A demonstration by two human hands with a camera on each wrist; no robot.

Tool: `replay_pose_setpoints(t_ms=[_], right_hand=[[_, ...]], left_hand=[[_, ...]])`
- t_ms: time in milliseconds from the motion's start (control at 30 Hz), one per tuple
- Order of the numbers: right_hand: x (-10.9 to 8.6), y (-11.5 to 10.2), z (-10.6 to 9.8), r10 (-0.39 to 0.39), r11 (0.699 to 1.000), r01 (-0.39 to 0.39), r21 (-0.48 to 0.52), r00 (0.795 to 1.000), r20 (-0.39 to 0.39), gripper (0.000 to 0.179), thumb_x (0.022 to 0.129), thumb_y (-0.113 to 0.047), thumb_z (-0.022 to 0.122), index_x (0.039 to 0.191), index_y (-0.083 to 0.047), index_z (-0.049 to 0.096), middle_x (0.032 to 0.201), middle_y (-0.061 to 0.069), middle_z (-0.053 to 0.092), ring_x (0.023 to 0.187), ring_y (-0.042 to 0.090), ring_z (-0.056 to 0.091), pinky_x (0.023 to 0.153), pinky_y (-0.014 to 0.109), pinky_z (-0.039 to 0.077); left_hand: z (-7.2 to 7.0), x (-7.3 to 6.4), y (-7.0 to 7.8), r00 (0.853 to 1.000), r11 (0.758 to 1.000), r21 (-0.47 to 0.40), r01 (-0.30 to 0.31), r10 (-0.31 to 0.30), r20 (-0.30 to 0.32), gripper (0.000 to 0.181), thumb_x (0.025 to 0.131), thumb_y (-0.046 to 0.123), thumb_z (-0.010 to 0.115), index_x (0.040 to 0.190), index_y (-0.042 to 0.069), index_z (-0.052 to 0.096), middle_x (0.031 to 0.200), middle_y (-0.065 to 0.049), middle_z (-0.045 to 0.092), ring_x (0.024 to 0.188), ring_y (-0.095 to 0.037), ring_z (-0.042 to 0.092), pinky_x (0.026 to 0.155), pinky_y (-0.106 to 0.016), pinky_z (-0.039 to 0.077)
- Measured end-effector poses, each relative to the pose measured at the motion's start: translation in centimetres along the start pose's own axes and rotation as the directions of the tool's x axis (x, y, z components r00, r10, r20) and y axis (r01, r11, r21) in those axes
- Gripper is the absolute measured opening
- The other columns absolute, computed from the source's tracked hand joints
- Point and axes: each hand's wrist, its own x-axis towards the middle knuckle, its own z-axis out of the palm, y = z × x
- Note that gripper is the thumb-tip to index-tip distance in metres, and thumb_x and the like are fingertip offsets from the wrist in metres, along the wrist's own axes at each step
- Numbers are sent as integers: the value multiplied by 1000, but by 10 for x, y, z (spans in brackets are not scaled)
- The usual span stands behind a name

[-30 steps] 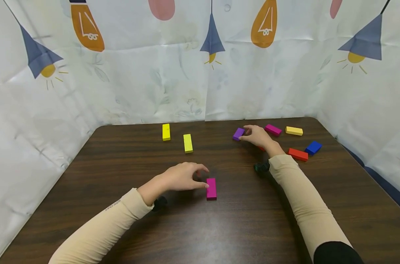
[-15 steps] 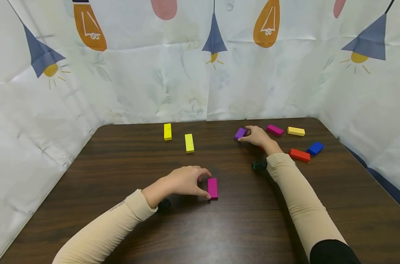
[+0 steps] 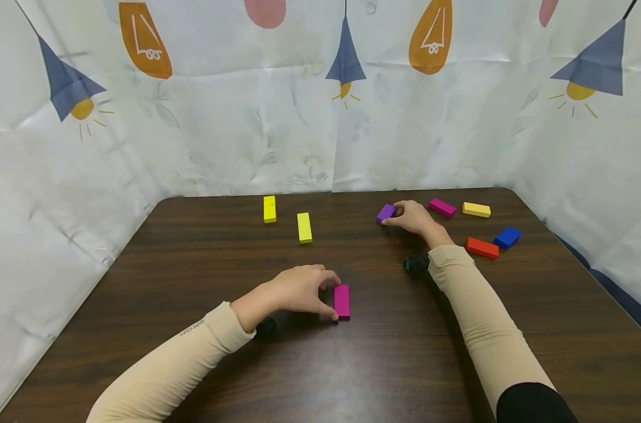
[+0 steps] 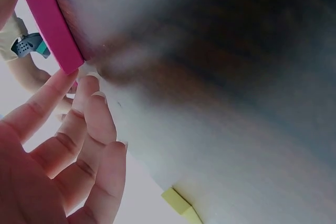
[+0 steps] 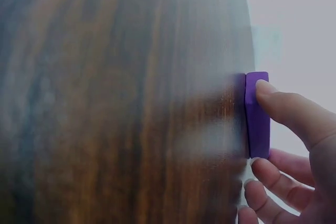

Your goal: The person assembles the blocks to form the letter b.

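In the head view a magenta block (image 3: 342, 302) lies on the table in front of my left hand (image 3: 301, 289). The thumb is at its near end and the index finger at its far end, pinching it lengthwise. The left wrist view shows the index fingertip against one end of that magenta block (image 4: 52, 24), the other fingers loosely bent beside it. Farther back, my right hand (image 3: 414, 220) pinches a purple block (image 3: 386, 213). Up close, the thumb presses one face of the purple block (image 5: 258, 124) near an end, and fingertips meet its other end.
Two yellow blocks (image 3: 269, 210) lie at the back left. Right of my right hand are another magenta block (image 3: 442, 207), a pale yellow one (image 3: 476, 210), a red one (image 3: 482, 248) and a blue one (image 3: 507, 237). A red block shows partly behind my right wrist.
My left hand has come slightly right and nearer, its thumb sliding to the magenta block's near end. The right hand stays at the purple block; the view shifts slightly.
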Motion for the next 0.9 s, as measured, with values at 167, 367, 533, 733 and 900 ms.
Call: replay_pose_setpoints(t_ms=[167,367,533,733,900], right_hand=[[-1,-1,-1,3,1000,-3,12,1000,1,75,94,-35,74,148,7,45,126,24,56,103,32,50,88,44,44],[-2,-3,-1,-1,1000,1,16,1000,9,74,93,-35,75,148,7,47,132,26,57,111,35,54,96,49,45],[-3,-4,-2,-7,1000,7,29,1000,12,74,92,-34,77,147,7,48,130,26,60,114,37,56,98,50,45],[-6,-6,-1,-22,999,21,44,1000,22,74,92,-34,77,147,7,49,131,26,61,118,39,56,99,51,45],[-8,-8,-1,-32,997,30,67,999,30,74,91,-33,77,147,6,49,134,27,60,125,41,54,103,52,44]], left_hand=[[1,1,0,1000,1000,4,3,-3,1,58,79,48,86,126,18,69,100,4,61,92,-14,60,75,-37,51],[1,3,1,1000,1000,-10,13,-13,-3,57,80,47,86,126,17,69,99,4,61,92,-14,61,76,-37,51],[1,5,1,1000,1000,-19,20,-20,-5,57,81,46,85,126,17,68,99,4,61,91,-14,60,77,-37,51],[-1,7,1,1000,1000,-10,19,-19,-7,57,82,46,84,128,16,68,98,4,60,92,-14,60,78,-37,50],[-2,9,1,1000,1000,-9,10,-11,-14,56,82,46,84,127,16,68,97,4,59,91,-14,59,76,-37,50]])
